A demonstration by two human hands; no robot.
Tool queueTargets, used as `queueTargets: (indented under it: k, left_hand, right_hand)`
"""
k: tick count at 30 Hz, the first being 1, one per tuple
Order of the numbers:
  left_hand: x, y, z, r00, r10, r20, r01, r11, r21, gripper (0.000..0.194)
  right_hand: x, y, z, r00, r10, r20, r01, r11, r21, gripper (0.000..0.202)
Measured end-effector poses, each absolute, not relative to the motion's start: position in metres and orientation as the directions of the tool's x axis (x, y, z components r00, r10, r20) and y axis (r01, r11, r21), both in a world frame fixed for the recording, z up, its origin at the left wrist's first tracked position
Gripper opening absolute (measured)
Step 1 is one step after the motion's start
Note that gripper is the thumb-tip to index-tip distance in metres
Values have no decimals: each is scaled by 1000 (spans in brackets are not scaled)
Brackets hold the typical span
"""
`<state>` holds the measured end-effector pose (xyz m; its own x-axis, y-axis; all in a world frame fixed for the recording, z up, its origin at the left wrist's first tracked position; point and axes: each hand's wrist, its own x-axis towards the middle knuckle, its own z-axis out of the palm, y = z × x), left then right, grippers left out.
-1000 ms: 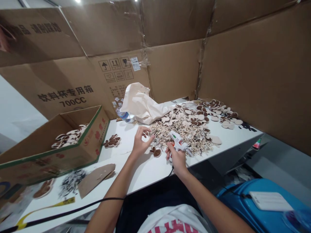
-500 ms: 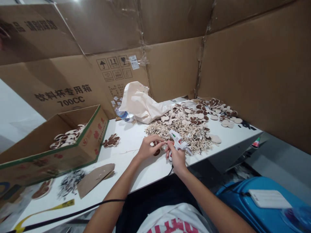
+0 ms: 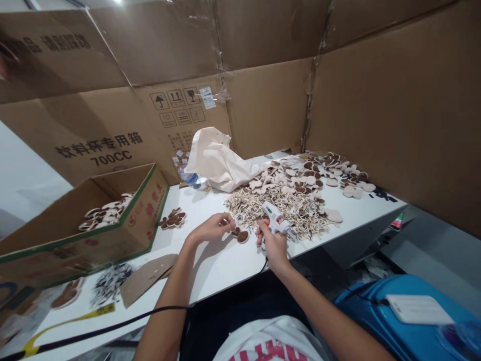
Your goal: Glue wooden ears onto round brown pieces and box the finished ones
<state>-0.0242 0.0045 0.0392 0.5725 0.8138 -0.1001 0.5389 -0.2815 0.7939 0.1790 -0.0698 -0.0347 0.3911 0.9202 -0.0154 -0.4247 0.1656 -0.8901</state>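
White table (image 3: 221,271) bears strands (image 3: 248,201) beyond glue gun (image 3: 274,215), wrapped in right hand's (image 3: 276,246) fingers. Left of glue gun, left hand (image 3: 214,226) curls beside bunny (image 3: 242,236); pinch unclear.

The person wears a white shirt (image 3: 272,328) with a crinkly front. Big pink marks (image 3: 274,350) run across it, too cut off to read. The pants (image 3: 225,316) are very dark. The left hand (image 3: 213,228) and right hand (image 3: 273,243) are bare.
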Motion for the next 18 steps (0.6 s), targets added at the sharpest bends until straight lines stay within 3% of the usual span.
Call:
queueTargets:
  k: [4,18]
  left_hand:
    - [-34,1,52,725,681,-107,488,-397,778,29]
    - [-26,6,30,745,661,-86,504,-474,722,27]
  right_hand:
    - [178,-70,-32,393,919,-28,-434,158,-887,30]
    - [179,-68,-41,368,930,14,-321,141,-937,30]
